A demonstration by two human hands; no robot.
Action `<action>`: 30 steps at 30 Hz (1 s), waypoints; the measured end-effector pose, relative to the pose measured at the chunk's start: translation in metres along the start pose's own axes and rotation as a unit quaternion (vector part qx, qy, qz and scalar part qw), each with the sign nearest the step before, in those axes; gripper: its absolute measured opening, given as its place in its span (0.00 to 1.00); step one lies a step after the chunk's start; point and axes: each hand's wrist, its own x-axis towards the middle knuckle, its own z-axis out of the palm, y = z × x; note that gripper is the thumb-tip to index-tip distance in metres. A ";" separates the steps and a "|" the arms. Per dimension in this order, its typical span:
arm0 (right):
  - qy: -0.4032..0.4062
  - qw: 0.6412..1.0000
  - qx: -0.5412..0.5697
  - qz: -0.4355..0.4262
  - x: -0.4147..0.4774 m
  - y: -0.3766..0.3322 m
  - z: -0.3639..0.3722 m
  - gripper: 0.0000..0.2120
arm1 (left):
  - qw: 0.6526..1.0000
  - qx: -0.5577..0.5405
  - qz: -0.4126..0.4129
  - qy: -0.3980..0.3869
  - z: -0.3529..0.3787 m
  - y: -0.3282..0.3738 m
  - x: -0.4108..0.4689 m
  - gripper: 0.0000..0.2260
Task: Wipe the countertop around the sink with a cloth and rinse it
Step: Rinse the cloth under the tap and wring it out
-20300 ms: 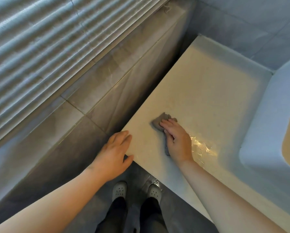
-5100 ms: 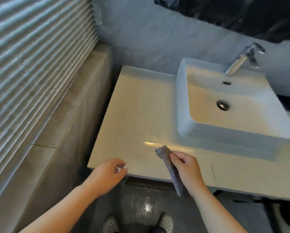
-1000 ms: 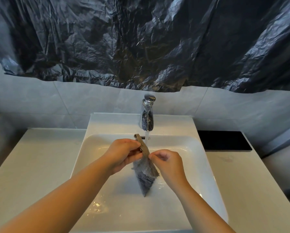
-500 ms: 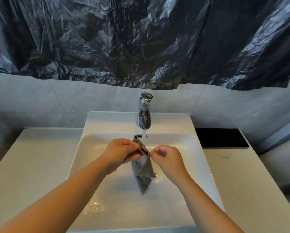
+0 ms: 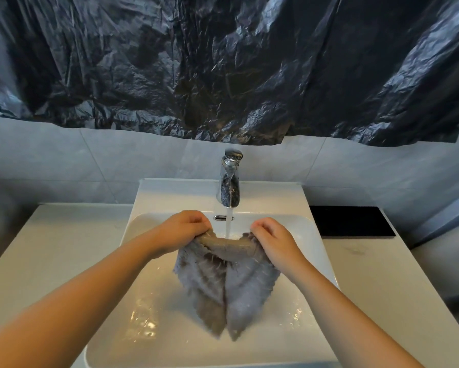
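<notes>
A grey cloth point(image 5: 228, 285) hangs spread open over the white sink basin point(image 5: 111, 338). My left hand point(image 5: 185, 229) grips its upper left corner and my right hand point(image 5: 273, 240) grips its upper right corner. Water runs from the chrome tap point(image 5: 229, 181) in a thin stream onto the cloth's top edge between my hands. The pale countertop point(image 5: 53, 251) lies on both sides of the sink.
A crumpled black plastic sheet point(image 5: 223, 65) covers the wall above the tap. A flat black slab point(image 5: 351, 221) lies on the counter at the back right. Grey wall tiles point(image 5: 90, 158) run behind the sink. Water pools in the basin.
My hands have moved apart and pulled the bunched cloth open into a wide sheet under the running water.
</notes>
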 end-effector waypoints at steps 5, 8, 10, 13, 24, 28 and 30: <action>-0.184 0.978 -0.090 0.031 0.008 0.014 -0.010 0.19 | 0.997 0.054 0.040 0.028 -0.006 -0.003 0.004 0.05; -0.128 0.989 -0.080 0.007 0.018 0.017 -0.008 0.05 | 0.993 0.106 0.047 0.026 0.003 -0.007 0.011 0.06; -0.076 0.997 -0.032 0.014 0.027 0.013 -0.006 0.06 | 0.991 0.131 0.037 0.008 0.010 -0.010 0.013 0.09; -0.053 0.998 0.014 0.025 0.038 0.004 0.000 0.10 | 0.989 0.141 0.035 -0.006 0.019 -0.013 0.016 0.11; -0.164 0.965 0.168 0.117 0.028 0.043 0.048 0.18 | 0.977 -0.202 -0.048 0.047 0.017 -0.016 0.025 0.13; -0.189 0.963 0.145 0.123 0.013 0.057 0.059 0.20 | 0.952 -0.290 -0.049 0.083 0.023 -0.013 0.029 0.12; -0.109 0.981 0.127 0.099 0.012 0.055 0.059 0.15 | 0.966 -0.222 -0.033 0.125 0.024 -0.017 0.031 0.14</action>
